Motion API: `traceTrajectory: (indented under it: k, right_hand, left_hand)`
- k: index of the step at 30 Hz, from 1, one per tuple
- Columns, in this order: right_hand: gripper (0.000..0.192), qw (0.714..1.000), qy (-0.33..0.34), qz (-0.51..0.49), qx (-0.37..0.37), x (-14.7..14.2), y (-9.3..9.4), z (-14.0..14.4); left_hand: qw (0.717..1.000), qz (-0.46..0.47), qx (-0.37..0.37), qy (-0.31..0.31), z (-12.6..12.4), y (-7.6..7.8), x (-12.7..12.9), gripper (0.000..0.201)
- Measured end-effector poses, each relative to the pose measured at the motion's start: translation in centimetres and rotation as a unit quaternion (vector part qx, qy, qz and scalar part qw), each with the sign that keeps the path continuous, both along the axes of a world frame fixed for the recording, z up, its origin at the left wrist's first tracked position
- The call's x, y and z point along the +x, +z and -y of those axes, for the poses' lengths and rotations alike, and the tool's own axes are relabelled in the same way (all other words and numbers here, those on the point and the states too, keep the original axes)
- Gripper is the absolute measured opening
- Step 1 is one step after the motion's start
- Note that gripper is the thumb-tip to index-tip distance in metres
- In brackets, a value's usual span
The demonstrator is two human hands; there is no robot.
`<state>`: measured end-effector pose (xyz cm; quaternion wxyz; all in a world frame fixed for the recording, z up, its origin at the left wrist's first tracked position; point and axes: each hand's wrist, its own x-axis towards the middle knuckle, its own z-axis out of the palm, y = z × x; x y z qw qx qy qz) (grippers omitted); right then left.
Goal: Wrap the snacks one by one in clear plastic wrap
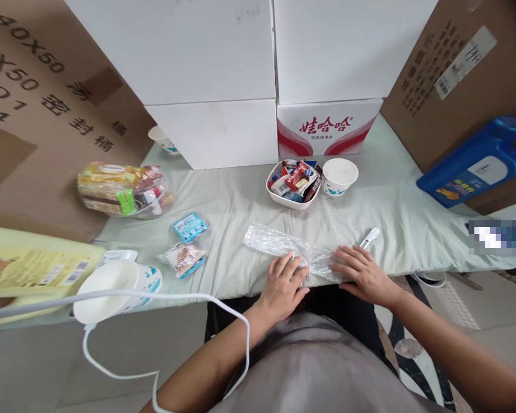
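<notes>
A crinkled strip of clear plastic wrap (279, 242) lies across the cloth near the table's front edge. On its near side rests my left hand (284, 285), palm down with the fingers spread. At the strip's right end, my right hand (363, 274) lies flat with its fingers stretched over the plastic. A white utility knife (370, 237) sits just beyond my right fingers. Beyond the strip stand a white bowl of wrapped snacks (294, 198) and a white paper cup (340, 175). Left of the strip are small packets, one a blue pack (191, 228).
White cartons (210, 135) are stacked at the back. Large cardboard boxes (112, 109) flank both sides. At left are bagged bread (107, 183), a yellow bottle (34, 269), a paper cup (105, 292) and a white cable (176, 296). A blue bottle (473, 166) stands right.
</notes>
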<state>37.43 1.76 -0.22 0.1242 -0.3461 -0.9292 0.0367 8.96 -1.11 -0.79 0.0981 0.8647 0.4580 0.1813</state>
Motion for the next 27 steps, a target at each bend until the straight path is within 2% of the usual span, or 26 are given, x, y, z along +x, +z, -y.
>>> traceTrajectory:
  k: [2,4,6,9,11,13,16,19,23,27]
  right_hand:
    - [0.027,0.999,0.026,-0.04,-0.014,-1.5,0.6,0.9]
    - [0.021,0.995,0.043,-0.08,-0.041,-3.0,1.8,1.8]
    - [0.019,0.988,0.064,-0.112,-0.085,-4.2,3.7,2.4]
    - [0.02,0.968,0.097,-0.151,-0.174,-5.4,6.5,2.3]
    - [0.022,0.959,0.089,-0.161,-0.217,-5.9,7.7,1.1]
    - [0.022,0.956,0.051,-0.169,-0.235,-6.6,8.1,-1.0]
    - [0.02,0.956,-0.013,-0.175,-0.236,-8.2,7.3,-5.1]
    - [0.016,0.962,-0.047,-0.132,-0.232,-10.2,5.5,-8.9]
    - [0.014,0.973,-0.09,-0.056,-0.206,-12.5,3.0,-11.3]
    - [0.018,0.977,-0.14,-0.018,-0.158,-13.6,1.4,-11.1]
  left_hand:
    - [1.0,0.009,-0.002,0.019,0.0,0.2,0.0,0.039]
    - [0.999,0.021,-0.016,0.018,-0.1,0.3,0.0,0.038]
    - [0.998,0.044,-0.038,-0.03,-0.1,0.4,-0.1,0.033]
    - [0.982,0.095,-0.092,-0.134,0.0,0.3,-0.5,0.031]
    - [0.969,0.136,-0.144,-0.149,0.1,0.1,-0.9,0.049]
    - [0.956,0.181,-0.2,-0.118,0.0,0.0,-1.3,0.074]
    - [0.927,0.227,-0.289,-0.07,-0.2,0.0,-1.7,0.101]
    - [0.899,0.252,-0.352,-0.064,-0.6,0.5,-1.9,0.106]
    - [0.875,0.293,-0.378,-0.073,-1.1,1.1,-2.0,0.092]
    - [0.881,0.298,-0.362,-0.062,-1.5,1.5,-1.7,0.062]
